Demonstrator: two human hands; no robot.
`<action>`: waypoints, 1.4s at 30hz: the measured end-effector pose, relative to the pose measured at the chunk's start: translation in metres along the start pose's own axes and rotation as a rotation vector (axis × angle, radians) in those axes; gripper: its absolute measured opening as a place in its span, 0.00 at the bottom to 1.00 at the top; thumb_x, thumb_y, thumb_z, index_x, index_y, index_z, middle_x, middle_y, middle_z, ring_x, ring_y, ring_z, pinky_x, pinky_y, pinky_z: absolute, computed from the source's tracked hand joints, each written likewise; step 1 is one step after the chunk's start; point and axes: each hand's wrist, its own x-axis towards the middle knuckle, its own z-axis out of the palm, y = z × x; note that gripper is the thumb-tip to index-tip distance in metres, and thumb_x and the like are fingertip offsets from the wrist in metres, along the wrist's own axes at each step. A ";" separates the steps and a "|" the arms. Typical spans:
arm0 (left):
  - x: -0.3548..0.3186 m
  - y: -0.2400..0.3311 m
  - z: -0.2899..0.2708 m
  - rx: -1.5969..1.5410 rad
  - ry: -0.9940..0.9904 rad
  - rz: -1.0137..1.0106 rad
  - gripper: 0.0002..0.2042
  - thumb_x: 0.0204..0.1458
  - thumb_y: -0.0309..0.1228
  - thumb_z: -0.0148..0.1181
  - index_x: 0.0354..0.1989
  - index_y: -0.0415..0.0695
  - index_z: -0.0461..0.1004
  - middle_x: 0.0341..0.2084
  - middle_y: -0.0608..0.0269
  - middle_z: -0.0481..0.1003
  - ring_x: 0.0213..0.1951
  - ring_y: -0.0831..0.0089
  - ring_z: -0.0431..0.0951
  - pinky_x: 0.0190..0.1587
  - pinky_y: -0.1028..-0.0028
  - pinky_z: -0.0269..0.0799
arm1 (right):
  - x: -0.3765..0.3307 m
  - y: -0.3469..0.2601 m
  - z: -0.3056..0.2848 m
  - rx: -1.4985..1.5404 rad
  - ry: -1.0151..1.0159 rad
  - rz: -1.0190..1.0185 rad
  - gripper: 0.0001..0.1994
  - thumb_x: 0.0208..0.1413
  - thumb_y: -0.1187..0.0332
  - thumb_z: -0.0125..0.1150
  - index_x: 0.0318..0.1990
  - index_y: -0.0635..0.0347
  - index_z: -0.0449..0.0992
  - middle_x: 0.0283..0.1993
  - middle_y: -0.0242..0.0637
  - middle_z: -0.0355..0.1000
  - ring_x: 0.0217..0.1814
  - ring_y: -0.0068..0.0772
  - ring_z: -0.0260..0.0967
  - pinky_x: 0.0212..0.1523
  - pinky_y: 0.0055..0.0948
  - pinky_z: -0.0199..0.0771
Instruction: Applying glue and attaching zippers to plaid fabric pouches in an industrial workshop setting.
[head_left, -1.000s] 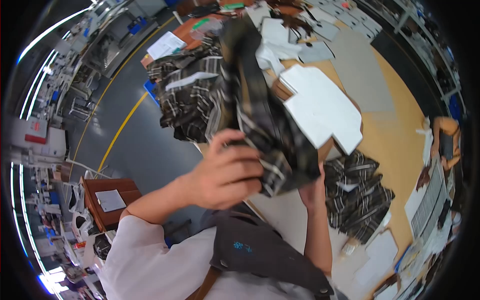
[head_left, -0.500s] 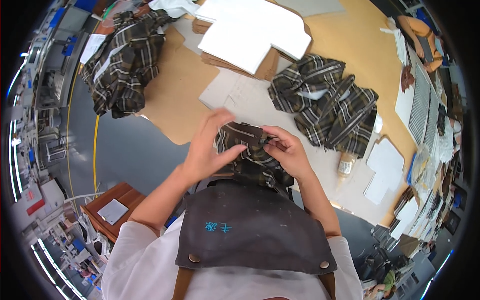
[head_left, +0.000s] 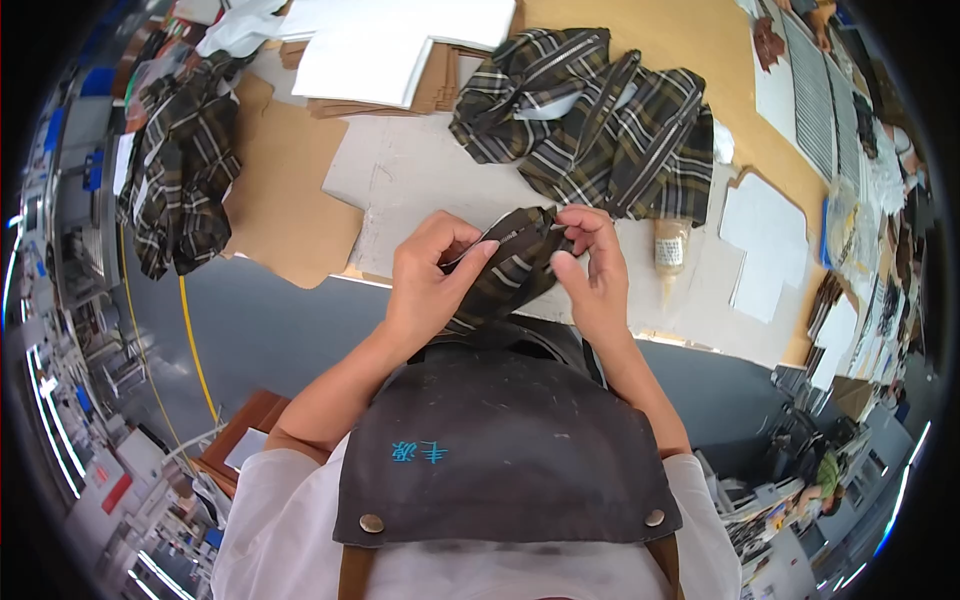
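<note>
Close in front of my apron I hold up a dark plaid fabric piece with a zipper along its upper edge. My left hand pinches its left end, thumb on top and fingers curled behind. At the upper right end, my right hand grips the edge with bent fingers, its thumb beside the cloth. Beyond my hands, more plaid pieces with zippers lie in a loose heap on the table. A second plaid heap hangs over the table's left side.
The worktable carries a stack of white and brown cut sheets. A squeeze bottle lies near its front edge, beside a white pattern sheet. Brown sheet material spreads at the left. A brown wooden cabinet stands lower left.
My left hand has closed from spread fingers onto the fabric's left end. The fabric has tilted, its right end now higher. The view has shifted, bringing the table items leftward.
</note>
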 end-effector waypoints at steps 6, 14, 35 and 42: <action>0.000 0.006 0.028 -0.286 0.013 -0.251 0.03 0.49 0.23 0.56 0.30 0.39 0.69 0.25 0.68 0.69 0.24 0.88 0.65 0.22 0.83 0.61 | -0.001 0.014 0.009 0.085 0.148 0.015 0.05 0.44 0.75 0.60 0.29 0.63 0.71 0.36 0.32 0.64 0.27 0.18 0.58 0.25 0.17 0.58; 0.024 0.001 0.031 -0.225 0.007 -0.170 0.05 0.51 0.24 0.54 0.34 0.38 0.71 0.26 0.70 0.70 0.25 0.86 0.66 0.27 0.85 0.62 | 0.002 0.014 0.001 0.391 0.004 0.333 0.04 0.51 0.75 0.56 0.30 0.65 0.68 0.29 0.28 0.62 0.20 0.16 0.58 0.22 0.16 0.57; 0.044 -0.009 0.039 -0.417 -0.065 -0.334 0.07 0.52 0.24 0.51 0.39 0.38 0.71 0.28 0.70 0.71 0.31 0.86 0.68 0.34 0.86 0.64 | 0.019 0.026 0.000 0.200 0.039 0.320 0.12 0.47 0.81 0.55 0.40 0.64 0.68 0.33 0.34 0.69 0.22 0.18 0.69 0.21 0.13 0.64; 0.050 -0.011 0.030 -0.304 -0.146 -0.396 0.06 0.53 0.24 0.51 0.38 0.38 0.70 0.29 0.70 0.70 0.33 0.86 0.68 0.37 0.85 0.64 | 0.024 0.025 -0.001 0.157 0.010 0.417 0.09 0.47 0.79 0.56 0.38 0.64 0.71 0.25 0.32 0.70 0.22 0.17 0.69 0.21 0.14 0.64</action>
